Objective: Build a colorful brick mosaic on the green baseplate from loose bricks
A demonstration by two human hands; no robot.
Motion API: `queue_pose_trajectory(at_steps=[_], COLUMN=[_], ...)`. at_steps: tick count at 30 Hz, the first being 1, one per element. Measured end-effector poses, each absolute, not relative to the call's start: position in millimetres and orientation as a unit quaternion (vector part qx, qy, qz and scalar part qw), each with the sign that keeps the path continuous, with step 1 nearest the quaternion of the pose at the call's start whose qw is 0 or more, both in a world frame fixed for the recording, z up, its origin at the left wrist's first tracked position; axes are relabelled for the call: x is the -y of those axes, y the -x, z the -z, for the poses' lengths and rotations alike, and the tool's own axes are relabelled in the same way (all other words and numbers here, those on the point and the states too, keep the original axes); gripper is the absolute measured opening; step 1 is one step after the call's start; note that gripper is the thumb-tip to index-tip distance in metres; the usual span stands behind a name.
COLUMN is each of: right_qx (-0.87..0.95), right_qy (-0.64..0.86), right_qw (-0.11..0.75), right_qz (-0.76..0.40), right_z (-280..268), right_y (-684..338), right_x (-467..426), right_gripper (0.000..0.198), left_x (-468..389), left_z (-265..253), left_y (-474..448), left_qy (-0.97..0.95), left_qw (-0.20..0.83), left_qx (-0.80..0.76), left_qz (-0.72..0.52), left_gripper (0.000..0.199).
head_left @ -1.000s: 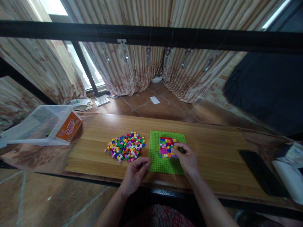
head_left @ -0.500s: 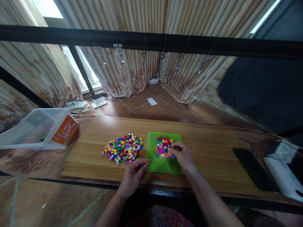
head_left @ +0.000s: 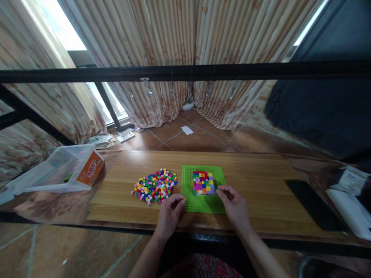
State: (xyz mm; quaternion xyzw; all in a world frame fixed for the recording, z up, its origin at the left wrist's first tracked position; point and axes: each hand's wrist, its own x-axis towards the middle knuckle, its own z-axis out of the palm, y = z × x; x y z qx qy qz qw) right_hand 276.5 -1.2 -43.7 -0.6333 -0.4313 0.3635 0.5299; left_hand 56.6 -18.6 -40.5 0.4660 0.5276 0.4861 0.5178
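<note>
My left hand [head_left: 171, 214] rests at the left edge of the green baseplate [head_left: 188, 206], thumb and forefinger pinched on a small yellow toy brick, of which only a sliver shows. On the baseplate stands a square block of many-coloured toy bricks [head_left: 203, 183], with a raised red row along its back. Just right of that block is my right hand [head_left: 236, 204], thumb and forefinger brought together; whether anything lies between them is too small to make out. Left of the baseplate, a heap of loose toy bricks [head_left: 158, 185] in many colours lies on the wooden table [head_left: 255, 185].
A clear plastic bin [head_left: 60, 185] with an orange label sits left of the wooden board. A dark flat panel [head_left: 314, 204] and a white object [head_left: 350, 212] lie at the right. A black rail [head_left: 174, 72] crosses in front of the curtains.
My right hand has come off the brick block and moved right, to beside it. My left hand keeps its pinch near the baseplate's edge. The camera view has tilted slightly.
</note>
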Motion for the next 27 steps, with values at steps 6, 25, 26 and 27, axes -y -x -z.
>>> queue_pose_trajectory(at_steps=[6, 25, 26, 27], right_qx=[0.536, 0.599, 0.598, 0.598], right_qy=[0.653, 0.632, 0.632, 0.633], right_qw=[0.48, 0.465, 0.465, 0.464], right_qz=[-0.235, -0.161, -0.162, -0.163], right_z=[54, 65, 65, 65], right_y=[-302, -314, -314, -313], right_x=[12, 18, 18, 18], right_gripper=[0.027, 0.018, 0.017, 0.017], left_x=[-2, -57, -58, -58], left_z=[27, -14, -15, -16], left_y=[-71, -98, -99, -100], left_qy=[-0.57, -0.888, -0.89, -0.892], left_qw=[0.408, 0.029, 0.024, 0.02], left_qx=[-0.531, -0.45, -0.447, -0.444], left_qz=[-0.476, -0.094, -0.088, -0.086], left_gripper=[0.011, 0.019, 0.018, 0.017])
